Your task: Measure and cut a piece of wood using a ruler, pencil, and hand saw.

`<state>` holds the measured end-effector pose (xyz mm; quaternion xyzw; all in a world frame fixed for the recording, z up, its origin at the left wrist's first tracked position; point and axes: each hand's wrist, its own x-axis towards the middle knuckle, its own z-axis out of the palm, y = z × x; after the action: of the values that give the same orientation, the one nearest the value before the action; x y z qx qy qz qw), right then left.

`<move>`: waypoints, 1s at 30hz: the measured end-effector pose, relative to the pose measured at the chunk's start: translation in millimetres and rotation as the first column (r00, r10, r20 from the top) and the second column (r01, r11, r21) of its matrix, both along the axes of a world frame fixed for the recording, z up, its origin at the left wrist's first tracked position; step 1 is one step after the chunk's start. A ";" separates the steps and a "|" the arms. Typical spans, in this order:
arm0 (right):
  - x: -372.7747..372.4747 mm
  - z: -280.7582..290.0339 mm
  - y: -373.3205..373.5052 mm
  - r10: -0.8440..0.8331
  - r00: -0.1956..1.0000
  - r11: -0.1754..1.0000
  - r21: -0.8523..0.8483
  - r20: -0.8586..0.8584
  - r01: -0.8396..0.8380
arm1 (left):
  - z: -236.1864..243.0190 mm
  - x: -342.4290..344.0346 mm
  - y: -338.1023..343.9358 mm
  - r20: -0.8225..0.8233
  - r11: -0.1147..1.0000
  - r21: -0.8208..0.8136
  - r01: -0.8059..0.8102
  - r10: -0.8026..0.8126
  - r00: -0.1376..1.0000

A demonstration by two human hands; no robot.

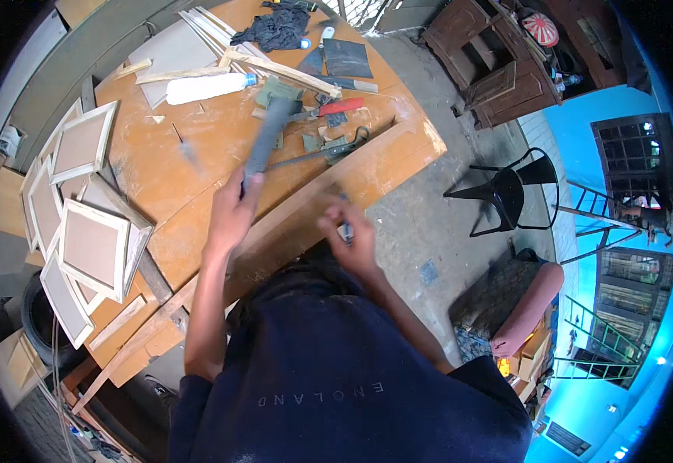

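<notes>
My left hand (233,207) is closed around the lower end of a long dark grey flat bar (263,143). It points up over the table, and blur hides its exact kind. My right hand (352,238), partly blurred, is held in front of my body past the table's near edge. Its fingers are curled around a small bluish-grey object (347,231), mostly hidden. Beyond the bar lie a red-handled tool (341,106), pieces of green sandpaper-like material (313,143) and scissors-like dark handles (362,136).
The wooden table (159,170) carries stacked wooden frames (94,243) at left, a white bottle (206,88), wood strips (286,71) and a dark cloth (274,29). On the right stand a black metal chair (510,191), a brown cabinet (498,85) and a rolled pink cushion (528,309).
</notes>
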<state>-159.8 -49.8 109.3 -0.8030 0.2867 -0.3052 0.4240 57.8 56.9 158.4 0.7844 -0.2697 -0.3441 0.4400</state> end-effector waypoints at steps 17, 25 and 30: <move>-6.8 -20.4 -75.0 -0.120 0.989 0.971 -0.218 -0.082 0.099 | -82.6 -56.7 -10.2 0.711 0.979 0.043 0.199 -0.170 0.682; 8.1 -35.4 -92.3 -0.067 0.986 0.980 -0.196 -0.152 0.037 | -100.8 -54.9 -13.1 0.678 0.985 -0.055 0.164 -0.083 0.730; 8.7 -36.0 -106.8 0.055 0.983 0.950 -0.295 -0.177 -0.106 | -103.7 -56.5 -9.3 0.631 0.982 -0.104 0.155 -0.055 0.774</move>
<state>-151.1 -156.6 73.3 -0.8922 0.2380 -0.2598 0.2826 1.3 47.7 54.7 0.8022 -0.4688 -0.0674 0.3636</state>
